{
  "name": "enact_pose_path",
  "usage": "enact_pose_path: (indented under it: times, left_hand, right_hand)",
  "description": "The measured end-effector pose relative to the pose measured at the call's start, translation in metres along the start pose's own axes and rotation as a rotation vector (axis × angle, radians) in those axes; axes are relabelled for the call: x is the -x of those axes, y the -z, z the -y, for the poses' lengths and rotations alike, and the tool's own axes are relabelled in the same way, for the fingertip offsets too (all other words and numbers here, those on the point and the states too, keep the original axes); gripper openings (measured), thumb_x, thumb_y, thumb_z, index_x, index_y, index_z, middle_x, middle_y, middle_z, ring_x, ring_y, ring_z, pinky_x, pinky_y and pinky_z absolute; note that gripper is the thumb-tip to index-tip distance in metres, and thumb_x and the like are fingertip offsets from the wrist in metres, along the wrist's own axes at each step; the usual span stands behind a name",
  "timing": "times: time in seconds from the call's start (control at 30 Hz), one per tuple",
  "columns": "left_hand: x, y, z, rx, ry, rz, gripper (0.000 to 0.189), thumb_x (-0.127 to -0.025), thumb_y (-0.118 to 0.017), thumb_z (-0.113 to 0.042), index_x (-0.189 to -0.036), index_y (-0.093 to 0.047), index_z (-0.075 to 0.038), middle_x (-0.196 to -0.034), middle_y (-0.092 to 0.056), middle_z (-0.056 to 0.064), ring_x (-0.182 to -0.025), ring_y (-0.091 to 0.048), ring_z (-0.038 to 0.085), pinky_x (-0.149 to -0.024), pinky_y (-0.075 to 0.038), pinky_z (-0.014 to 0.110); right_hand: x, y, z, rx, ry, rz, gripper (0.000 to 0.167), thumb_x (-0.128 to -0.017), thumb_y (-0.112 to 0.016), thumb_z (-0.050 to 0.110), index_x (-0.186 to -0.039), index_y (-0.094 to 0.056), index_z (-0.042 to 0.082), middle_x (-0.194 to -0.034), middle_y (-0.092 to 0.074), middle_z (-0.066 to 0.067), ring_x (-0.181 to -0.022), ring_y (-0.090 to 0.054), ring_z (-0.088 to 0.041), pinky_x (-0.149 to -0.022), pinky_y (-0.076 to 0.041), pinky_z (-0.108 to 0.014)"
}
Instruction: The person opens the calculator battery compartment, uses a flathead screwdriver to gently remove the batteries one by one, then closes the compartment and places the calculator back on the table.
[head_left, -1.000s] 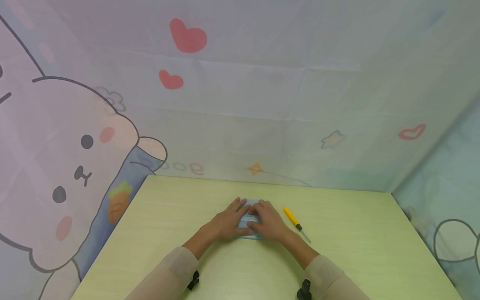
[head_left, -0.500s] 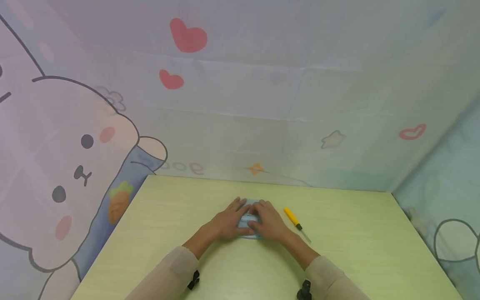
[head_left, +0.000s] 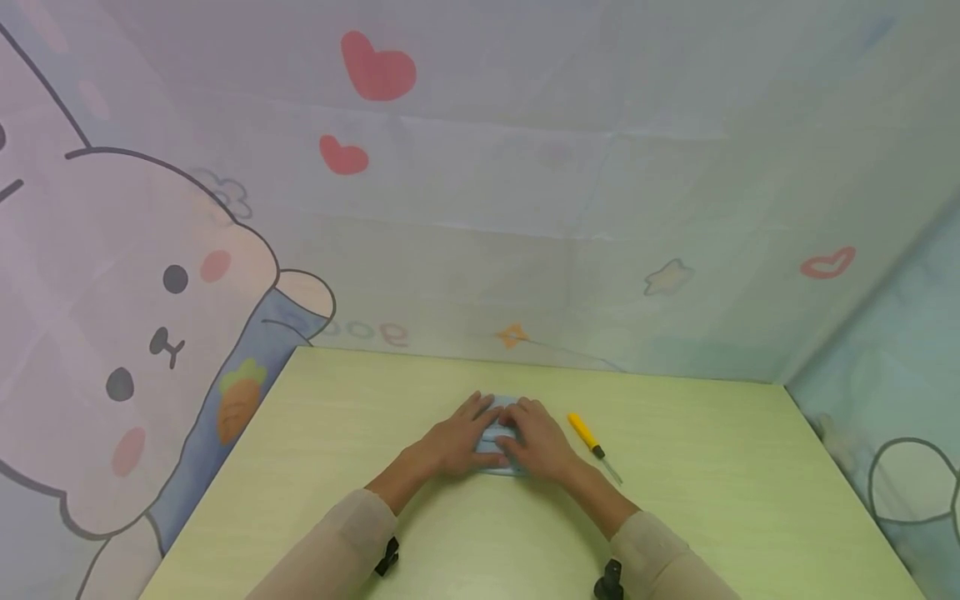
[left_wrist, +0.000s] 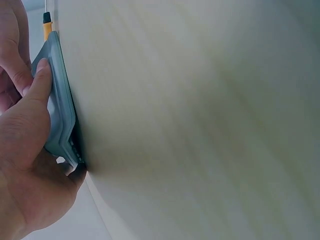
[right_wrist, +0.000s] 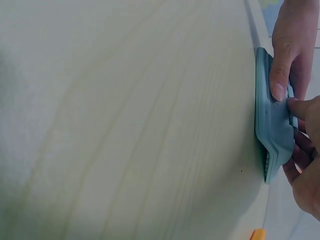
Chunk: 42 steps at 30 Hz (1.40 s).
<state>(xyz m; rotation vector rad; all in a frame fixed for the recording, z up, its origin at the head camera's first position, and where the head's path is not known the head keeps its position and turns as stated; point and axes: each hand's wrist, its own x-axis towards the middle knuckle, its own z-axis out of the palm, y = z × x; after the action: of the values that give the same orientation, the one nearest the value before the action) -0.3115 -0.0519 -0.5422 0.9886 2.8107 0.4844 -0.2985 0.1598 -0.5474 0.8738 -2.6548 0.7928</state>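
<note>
A flat, light blue plastic case point(head_left: 489, 447) with slanted edges lies on the table between both hands; its exact kind is unclear. My left hand point(head_left: 452, 443) holds it from the left. In the left wrist view, that thumb lies on the upper face of the case point(left_wrist: 61, 112), and a finger reaches the edge. From the right, my right hand point(head_left: 543, 444) has bent fingers on the case. The right wrist view shows its thumb against a raised part near the middle of the case point(right_wrist: 274, 122). The hands cover much of the upper face.
To the right of the right hand lies a screwdriver point(head_left: 585, 435) with a yellow handle, its shaft toward the near right. The pale table point(head_left: 360, 392) ends at a printed cloth backdrop point(head_left: 480, 183) behind and at the sides.
The head view has shifted very slightly. Both hands stay on the blue case with hardly any visible movement, and the screwdriver lies still.
</note>
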Motion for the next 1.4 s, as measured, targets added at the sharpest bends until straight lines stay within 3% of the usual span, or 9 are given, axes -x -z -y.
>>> enact_pose_path:
  times: [0.47,0.9,1.07,1.4]
  left_hand:
    - [-0.001,0.0,0.0,0.003,0.015,0.014,0.09,-0.099,-0.065,-0.063,-0.166,-0.034,-0.013,-0.175,-0.021,0.012,-0.163,-0.011,0.034,-0.104,-0.054,0.052]
    - [-0.002,0.001,0.002,-0.003,0.038,-0.015,0.086,-0.094,-0.073,-0.063,-0.162,-0.044,-0.018,-0.172,-0.03,0.009,-0.161,-0.021,0.033,-0.108,-0.05,0.055]
    - [-0.002,0.0,0.002,0.012,0.036,-0.017,0.086,-0.094,-0.073,-0.063,-0.162,-0.045,-0.019,-0.172,-0.03,0.009,-0.161,-0.02,0.033,-0.108,-0.05,0.056]
    - [-0.002,0.0,0.003,0.006,0.029,-0.022,0.086,-0.095,-0.071,-0.064,-0.163,-0.043,-0.02,-0.173,-0.029,0.009,-0.161,-0.019,0.033,-0.103,-0.053,0.054]
  right_hand:
    - [0.001,0.001,0.002,0.104,0.052,-0.004,0.023,-0.095,-0.08,0.019,-0.11,-0.069,0.005,-0.098,-0.057,-0.002,-0.094,-0.053,-0.022,-0.083,-0.052,-0.039]
    - [-0.002,0.004,0.003,0.185,0.104,0.086,0.022,-0.101,-0.075,0.022,-0.111,-0.068,0.004,-0.102,-0.057,-0.004,-0.097,-0.053,-0.023,-0.089,-0.051,-0.04]
    - [-0.003,0.01,0.004,0.244,0.157,0.124,0.022,-0.102,-0.074,0.023,-0.11,-0.066,0.004,-0.101,-0.054,-0.002,-0.093,-0.05,-0.021,-0.083,-0.051,-0.036]
    - [-0.007,0.013,0.002,0.226,0.169,0.129,0.027,-0.099,-0.078,0.026,-0.109,-0.069,0.003,-0.098,-0.055,-0.001,-0.092,-0.053,-0.018,-0.081,-0.054,-0.033]
